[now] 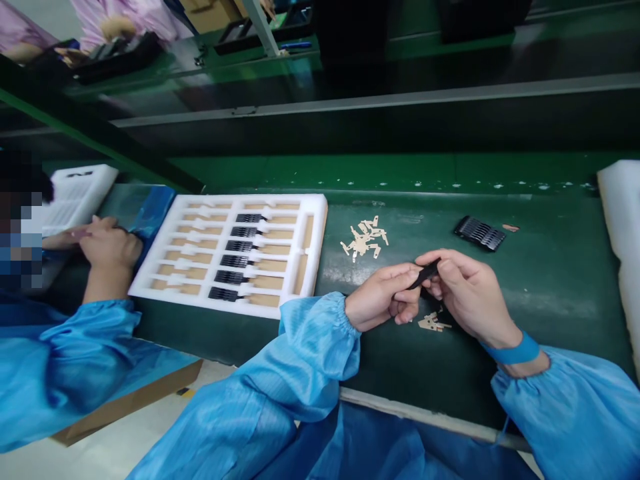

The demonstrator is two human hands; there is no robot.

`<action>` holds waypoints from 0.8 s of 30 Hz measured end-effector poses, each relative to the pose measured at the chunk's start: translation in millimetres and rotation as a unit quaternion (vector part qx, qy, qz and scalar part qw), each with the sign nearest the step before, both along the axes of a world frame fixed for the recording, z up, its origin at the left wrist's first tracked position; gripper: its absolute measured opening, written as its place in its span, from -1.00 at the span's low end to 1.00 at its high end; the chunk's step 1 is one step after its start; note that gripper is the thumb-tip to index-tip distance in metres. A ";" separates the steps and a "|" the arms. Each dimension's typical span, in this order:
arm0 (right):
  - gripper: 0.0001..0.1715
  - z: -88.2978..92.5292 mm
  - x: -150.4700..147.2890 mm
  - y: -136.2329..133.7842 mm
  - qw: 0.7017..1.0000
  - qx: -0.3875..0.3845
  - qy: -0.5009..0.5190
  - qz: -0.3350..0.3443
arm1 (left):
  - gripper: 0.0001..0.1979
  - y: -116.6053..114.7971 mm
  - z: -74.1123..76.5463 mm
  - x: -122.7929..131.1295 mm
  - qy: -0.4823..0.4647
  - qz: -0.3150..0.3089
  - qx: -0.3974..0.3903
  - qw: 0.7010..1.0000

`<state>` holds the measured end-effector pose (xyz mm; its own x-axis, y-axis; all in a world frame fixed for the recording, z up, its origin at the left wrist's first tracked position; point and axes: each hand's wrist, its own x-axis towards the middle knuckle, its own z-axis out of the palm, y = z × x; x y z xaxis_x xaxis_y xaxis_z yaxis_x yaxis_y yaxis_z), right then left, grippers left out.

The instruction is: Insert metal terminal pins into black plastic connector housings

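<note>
A slim black part (425, 273) is held between my two hands above the green table mat. My left hand (387, 297) pinches its left end, and my right hand (465, 287) has its fingers closed on the right end. Just below them lie a few small beige pieces (433, 323). Farther back and to the left is a loose pile of beige pieces (365, 239). Beyond my right hand sits a black ribbed block (480, 233), with one small coppery piece (511, 228) beside it.
On the left, a white foam tray (325, 227) has several black parts in its middle slots. A co-worker's hands (113, 250) are beyond it, near another white tray (100, 175). White foam (623, 220) stands at the right edge. A rail (350, 103) crosses behind.
</note>
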<state>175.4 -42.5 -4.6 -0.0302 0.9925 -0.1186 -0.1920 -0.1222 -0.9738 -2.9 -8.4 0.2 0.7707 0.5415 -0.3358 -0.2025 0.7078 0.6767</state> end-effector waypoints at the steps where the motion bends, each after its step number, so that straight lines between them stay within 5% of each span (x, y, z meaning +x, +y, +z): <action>1: -0.72 0.5 1.5 0.6 0.999 0.012 -0.037 -0.003 | -0.65 0.0 0.0 0.0 -0.003 0.001 0.003 1.000; 7: -0.77 10.5 7.1 5.3 0.986 0.048 -0.161 0.004 | -0.65 1.6 -2.6 -0.8 -0.007 0.009 0.017 1.000; 17: -0.67 14.6 15.1 7.4 0.980 0.016 -0.190 0.053 | -0.58 1.4 -4.5 3.3 0.036 0.032 0.078 0.996; 24: -0.69 8.1 8.7 6.7 0.969 0.073 -0.233 0.041 | -0.59 2.9 -2.3 1.5 0.037 0.019 0.026 0.999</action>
